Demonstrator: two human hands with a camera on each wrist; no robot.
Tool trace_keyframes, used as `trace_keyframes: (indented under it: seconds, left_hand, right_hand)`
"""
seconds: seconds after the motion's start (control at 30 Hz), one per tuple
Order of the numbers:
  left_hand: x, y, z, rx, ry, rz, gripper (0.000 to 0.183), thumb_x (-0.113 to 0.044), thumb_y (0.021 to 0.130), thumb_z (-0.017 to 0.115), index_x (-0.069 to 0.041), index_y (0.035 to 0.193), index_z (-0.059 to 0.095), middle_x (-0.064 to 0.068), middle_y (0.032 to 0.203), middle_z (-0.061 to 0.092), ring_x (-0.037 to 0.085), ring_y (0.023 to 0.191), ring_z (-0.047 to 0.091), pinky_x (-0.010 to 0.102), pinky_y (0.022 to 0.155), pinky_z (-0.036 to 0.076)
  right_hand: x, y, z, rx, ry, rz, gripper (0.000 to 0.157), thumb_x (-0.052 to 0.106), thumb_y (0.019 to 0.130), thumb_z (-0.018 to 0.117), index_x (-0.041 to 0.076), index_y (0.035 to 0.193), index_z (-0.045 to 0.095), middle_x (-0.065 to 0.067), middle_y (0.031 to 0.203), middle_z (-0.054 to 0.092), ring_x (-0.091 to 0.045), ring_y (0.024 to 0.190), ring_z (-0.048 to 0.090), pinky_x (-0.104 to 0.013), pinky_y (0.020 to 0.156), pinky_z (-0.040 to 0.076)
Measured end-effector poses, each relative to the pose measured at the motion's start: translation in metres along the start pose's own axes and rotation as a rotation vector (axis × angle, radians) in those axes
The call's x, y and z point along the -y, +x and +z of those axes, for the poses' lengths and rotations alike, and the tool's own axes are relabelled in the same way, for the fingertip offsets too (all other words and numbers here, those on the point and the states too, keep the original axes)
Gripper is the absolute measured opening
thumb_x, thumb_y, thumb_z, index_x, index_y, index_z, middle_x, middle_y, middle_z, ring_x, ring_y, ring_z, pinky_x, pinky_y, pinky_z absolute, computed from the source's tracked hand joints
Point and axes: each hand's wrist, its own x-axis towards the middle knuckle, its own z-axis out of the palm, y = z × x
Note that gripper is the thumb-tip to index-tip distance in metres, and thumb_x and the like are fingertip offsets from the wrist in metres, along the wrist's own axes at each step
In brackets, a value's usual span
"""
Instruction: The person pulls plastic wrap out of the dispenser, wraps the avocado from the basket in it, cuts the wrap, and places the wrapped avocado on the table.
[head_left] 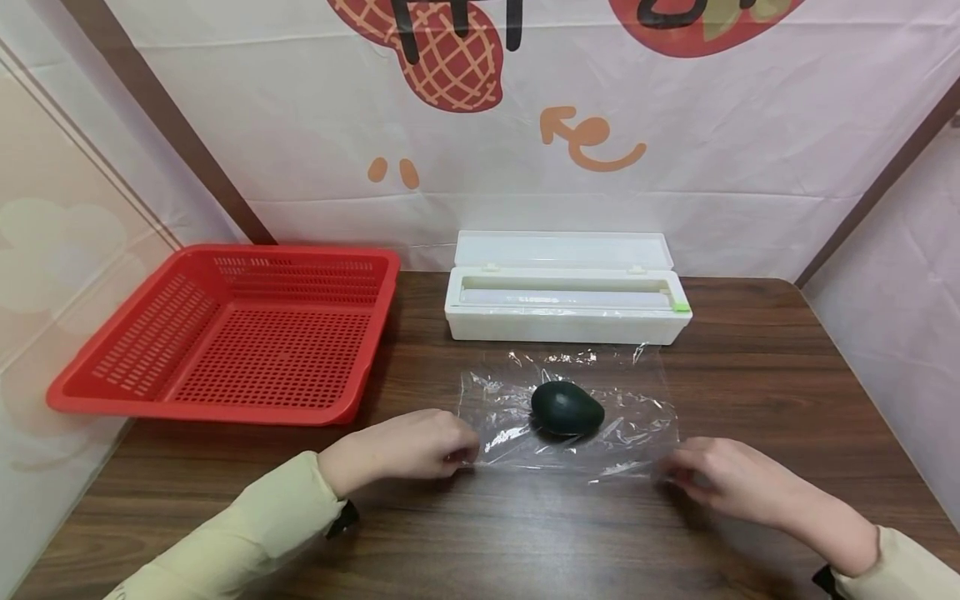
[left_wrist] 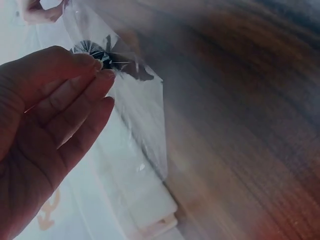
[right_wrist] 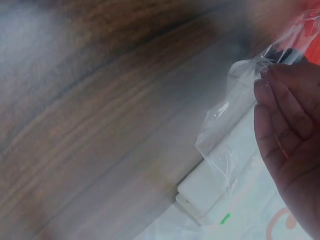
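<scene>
A dark green avocado (head_left: 567,408) lies on a sheet of clear cling film (head_left: 637,433) spread over the table. My left hand (head_left: 423,444) is at the near left corner of the film, and in the left wrist view thumb and forefinger pinch its edge. At the near right corner, my right hand (head_left: 738,481) pinches the film between thumb and fingertips, as the right wrist view shows. Neither hand touches the avocado. Behind the film stands a white cling film dispenser box (head_left: 562,325) with its lid raised and a roll inside.
To the left sits a red plastic basket (head_left: 285,408) with slotted walls and nothing inside. The brown wooden table (head_left: 525,542) meets a printed cloth (head_left: 337,108) at the back. A green slider (head_left: 681,307) is on the dispenser's right end.
</scene>
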Motion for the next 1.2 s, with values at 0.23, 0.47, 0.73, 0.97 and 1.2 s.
trace_keyframes:
  seconds: [0.23, 0.47, 0.73, 0.97, 1.2]
  left_hand:
    - [0.000, -0.001, -0.008, -0.029, 0.016, -0.009, 0.013, 0.000, 0.073, 0.064, -0.010, 0.081, 0.064, -0.008, 0.072, 0.057, 0.001, 0.064, 0.050, 0.013, 0.059, 0.044]
    - [0.001, -0.003, -0.015, -0.110, 0.055, -0.003, 0.014, 0.001, 0.073, 0.063, -0.008, 0.084, 0.064, -0.003, 0.076, 0.060, 0.003, 0.065, 0.053, 0.015, 0.059, 0.046]
    - [0.000, -0.004, -0.020, -0.194, 0.092, -0.026, 0.012, -0.001, 0.073, 0.064, -0.008, 0.082, 0.063, -0.003, 0.077, 0.056, 0.005, 0.062, 0.052, 0.017, 0.056, 0.046]
    - [0.002, -0.003, -0.019, -0.251, 0.106, -0.040, 0.013, 0.001, 0.072, 0.063, -0.009, 0.081, 0.060, -0.003, 0.078, 0.054, 0.007, 0.064, 0.052, 0.019, 0.057, 0.046]
    - [0.003, -0.005, -0.018, -0.374, 0.118, -0.076, 0.013, 0.000, 0.074, 0.065, -0.008, 0.082, 0.060, -0.001, 0.078, 0.054, 0.008, 0.066, 0.054, 0.020, 0.059, 0.048]
  right_hand:
    - [-0.003, 0.002, -0.005, -0.025, -0.034, -0.003, 0.025, 0.000, 0.059, 0.073, 0.017, 0.075, 0.063, 0.013, 0.073, 0.053, 0.001, 0.064, 0.053, -0.014, 0.054, 0.042]
    - [-0.006, 0.007, -0.014, -0.072, -0.054, -0.026, 0.024, 0.001, 0.060, 0.072, 0.017, 0.075, 0.062, 0.013, 0.074, 0.053, 0.000, 0.064, 0.053, -0.015, 0.055, 0.042]
    - [-0.006, 0.012, -0.025, -0.091, -0.050, 0.030, 0.028, -0.003, 0.062, 0.070, 0.019, 0.077, 0.062, 0.014, 0.077, 0.054, 0.002, 0.067, 0.051, -0.011, 0.056, 0.040]
    - [-0.010, 0.018, -0.028, -0.167, -0.094, 0.015, 0.043, 0.036, 0.096, 0.029, 0.016, 0.078, 0.062, 0.013, 0.075, 0.056, 0.000, 0.065, 0.053, -0.013, 0.056, 0.042]
    - [-0.016, 0.021, -0.031, -0.215, -0.135, 0.033, 0.044, 0.037, 0.097, 0.030, 0.014, 0.080, 0.063, 0.011, 0.075, 0.057, -0.002, 0.066, 0.054, -0.014, 0.058, 0.042]
